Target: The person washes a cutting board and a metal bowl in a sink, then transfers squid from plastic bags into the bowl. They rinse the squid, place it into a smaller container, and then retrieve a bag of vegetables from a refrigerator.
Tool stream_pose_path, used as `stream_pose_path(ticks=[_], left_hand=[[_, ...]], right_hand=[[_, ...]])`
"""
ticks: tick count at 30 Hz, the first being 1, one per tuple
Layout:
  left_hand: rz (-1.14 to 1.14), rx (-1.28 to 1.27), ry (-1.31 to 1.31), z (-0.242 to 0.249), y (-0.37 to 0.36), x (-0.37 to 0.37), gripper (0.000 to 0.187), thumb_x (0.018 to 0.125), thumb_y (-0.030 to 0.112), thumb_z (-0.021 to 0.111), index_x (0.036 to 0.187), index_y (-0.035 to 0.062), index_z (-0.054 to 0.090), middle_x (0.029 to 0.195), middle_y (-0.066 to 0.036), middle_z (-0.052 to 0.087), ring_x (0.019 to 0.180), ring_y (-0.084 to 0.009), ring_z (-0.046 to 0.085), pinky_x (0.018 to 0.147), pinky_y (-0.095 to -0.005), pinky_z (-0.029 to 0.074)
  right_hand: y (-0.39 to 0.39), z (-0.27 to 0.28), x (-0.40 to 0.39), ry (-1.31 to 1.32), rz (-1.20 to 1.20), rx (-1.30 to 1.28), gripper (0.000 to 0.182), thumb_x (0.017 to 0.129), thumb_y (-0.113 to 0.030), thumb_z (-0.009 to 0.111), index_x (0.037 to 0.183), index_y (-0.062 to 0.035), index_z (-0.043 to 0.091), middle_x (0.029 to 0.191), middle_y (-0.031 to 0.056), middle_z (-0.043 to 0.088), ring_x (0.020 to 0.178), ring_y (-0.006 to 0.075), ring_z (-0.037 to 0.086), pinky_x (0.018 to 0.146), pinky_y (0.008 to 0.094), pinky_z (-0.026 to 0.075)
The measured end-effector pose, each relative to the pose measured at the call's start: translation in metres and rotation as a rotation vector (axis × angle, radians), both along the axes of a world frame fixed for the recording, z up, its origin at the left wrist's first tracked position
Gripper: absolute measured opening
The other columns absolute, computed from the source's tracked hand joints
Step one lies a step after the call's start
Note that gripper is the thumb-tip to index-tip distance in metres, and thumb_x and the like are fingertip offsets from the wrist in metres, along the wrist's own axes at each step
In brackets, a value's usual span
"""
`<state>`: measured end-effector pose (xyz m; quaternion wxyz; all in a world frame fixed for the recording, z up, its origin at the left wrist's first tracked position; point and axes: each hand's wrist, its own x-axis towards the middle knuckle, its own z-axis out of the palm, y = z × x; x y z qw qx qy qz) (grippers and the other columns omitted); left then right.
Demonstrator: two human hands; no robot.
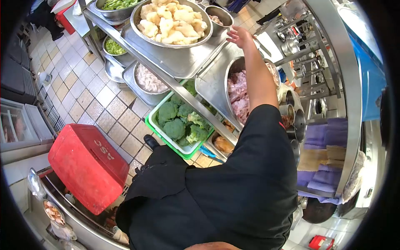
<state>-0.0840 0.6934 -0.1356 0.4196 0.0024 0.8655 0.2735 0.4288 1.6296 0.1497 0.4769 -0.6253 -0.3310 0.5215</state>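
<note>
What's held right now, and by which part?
Nothing visibly held: the open right hand is beside the small metal pot, contact unclear. The left hand isn't in view.

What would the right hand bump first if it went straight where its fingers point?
The right hand would probably meet the small round silver metal pot first, though depth is hard to judge.

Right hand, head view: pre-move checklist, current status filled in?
1. Right hand free: ok, fingers spread, nothing visible in it.
2. Right hand clear of the small metal pot: cannot tell, close beside it, contact unclear.
3. Left hand position: cannot tell, not visible.
4. Meat bowl fully visible: not ok, the bare forearm hides part.
5. Broccoli crate clear of the reaching hand: ok, well away from it.
</note>
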Motion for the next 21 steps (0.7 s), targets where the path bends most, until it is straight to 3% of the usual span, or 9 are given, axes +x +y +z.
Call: stream_pose_path(ticks=[5, 6, 8, 9, 11, 14, 16, 19, 21], left_hand=[[0.068, 0.085, -0.031, -0.004, -0.028, 0.006, 0.029, 0.089, 0.014, 0.057, 0.114, -0.0011, 0.059, 0.099, -0.007, 0.061, 0.081, -0.0169, 0.055, 0.068, -0.0299, 0.047], [0.102, 0.130, -0.048, -0.011, -0.041, 0.005, 0.030, 0.089, 0.014, 0.057, 0.115, -0.0012, 0.059, 0.099, -0.007, 0.061, 0.081, -0.0170, 0.055, 0.068, -0.0300, 0.047], [0.224, 0.277, -0.128, -0.022, -0.069, 0.008, 0.030, 0.089, 0.015, 0.057, 0.115, -0.0012, 0.059, 0.100, -0.008, 0.061, 0.082, -0.0172, 0.056, 0.069, -0.0301, 0.047], [-0.087, 0.162, 0.151, 0.050, -0.026, 0.038, 0.038, 0.091, 0.019, 0.057, 0.123, -0.0006, 0.057, 0.111, -0.010, 0.062, 0.093, -0.0214, 0.059, 0.078, -0.0321, 0.049], [-0.023, 0.159, 0.214, 0.032, -0.072, 0.060, 0.044, 0.089, 0.021, 0.059, 0.127, -0.0001, 0.055, 0.115, -0.014, 0.063, 0.102, -0.0221, 0.060, 0.088, -0.0322, 0.047], [0.162, 0.126, 0.199, 0.043, -0.129, 0.116, 0.045, 0.087, 0.023, 0.062, 0.124, -0.0011, 0.057, 0.111, -0.015, 0.065, 0.102, -0.0220, 0.061, 0.090, -0.0335, 0.047], [0.372, 0.170, 0.182, 0.012, -0.195, 0.168, 0.048, 0.086, 0.023, 0.064, 0.126, -0.0015, 0.056, 0.112, -0.016, 0.066, 0.100, -0.0227, 0.062, 0.089, -0.0321, 0.047], [0.647, 0.050, 0.168, -0.031, -0.289, 0.269, 0.032, 0.084, 0.022, 0.064, 0.108, 0.0006, 0.065, 0.093, -0.014, 0.069, 0.086, -0.0242, 0.063, 0.077, -0.0340, 0.048], [0.784, -0.019, 0.156, -0.056, -0.342, 0.344, 0.024, 0.082, 0.022, 0.064, 0.095, 0.0016, 0.068, 0.083, -0.013, 0.068, 0.075, -0.0243, 0.062, 0.068, -0.0357, 0.048]], right_hand=[[-0.042, 0.036, 0.012, -0.275, 0.032, 0.124, 0.023, 0.084, -0.011, 0.065, 0.101, 0.0037, 0.060, 0.096, 0.0137, 0.058, 0.080, 0.0262, 0.064, 0.072, 0.0460, 0.058], [-0.049, 0.039, 0.013, -0.243, 0.027, 0.181, 0.023, 0.083, -0.011, 0.066, 0.099, 0.0049, 0.060, 0.098, 0.0145, 0.058, 0.084, 0.0262, 0.063, 0.072, 0.0461, 0.058], [-0.075, 0.050, 0.017, -0.008, 0.129, 0.312, 0.013, 0.083, -0.006, 0.063, 0.092, -0.0025, 0.054, 0.096, 0.0107, 0.053, 0.090, 0.0258, 0.060, 0.076, 0.0465, 0.058], [-0.072, 0.052, 0.025, 0.140, 0.275, 0.307, 0.016, 0.081, -0.001, 0.063, 0.095, -0.0050, 0.055, 0.097, 0.0093, 0.054, 0.094, 0.0250, 0.058, 0.085, 0.0431, 0.055], [-0.070, 0.060, 0.015, 0.288, 0.480, 0.255, 0.011, 0.088, -0.007, 0.059, 0.098, -0.0033, 0.058, 0.099, 0.0084, 0.059, 0.096, 0.0243, 0.059, 0.092, 0.0406, 0.050], [-0.118, 0.088, -0.019, 0.423, 0.779, 0.235, 0.012, 0.096, -0.008, 0.051, 0.095, -0.0011, 0.061, 0.090, 0.0082, 0.065, 0.091, 0.0190, 0.063, 0.101, 0.0424, 0.045], [-0.206, 0.108, -0.074, 0.406, 0.630, 0.250, 0.015, 0.097, -0.010, 0.051, 0.096, 0.0004, 0.061, 0.088, 0.0092, 0.067, 0.088, 0.0181, 0.063, 0.107, 0.0426, 0.041], [-0.253, 0.077, -0.121, 0.530, 1.034, 0.218, 0.016, 0.097, -0.013, 0.051, 0.098, -0.0002, 0.061, 0.092, 0.0099, 0.067, 0.091, 0.0193, 0.064, 0.101, 0.0408, 0.047], [-0.310, 0.048, -0.178, 0.559, 1.142, 0.137, 0.015, 0.097, -0.013, 0.052, 0.098, -0.0010, 0.061, 0.091, 0.0089, 0.066, 0.087, 0.0194, 0.064, 0.097, 0.0403, 0.049]])
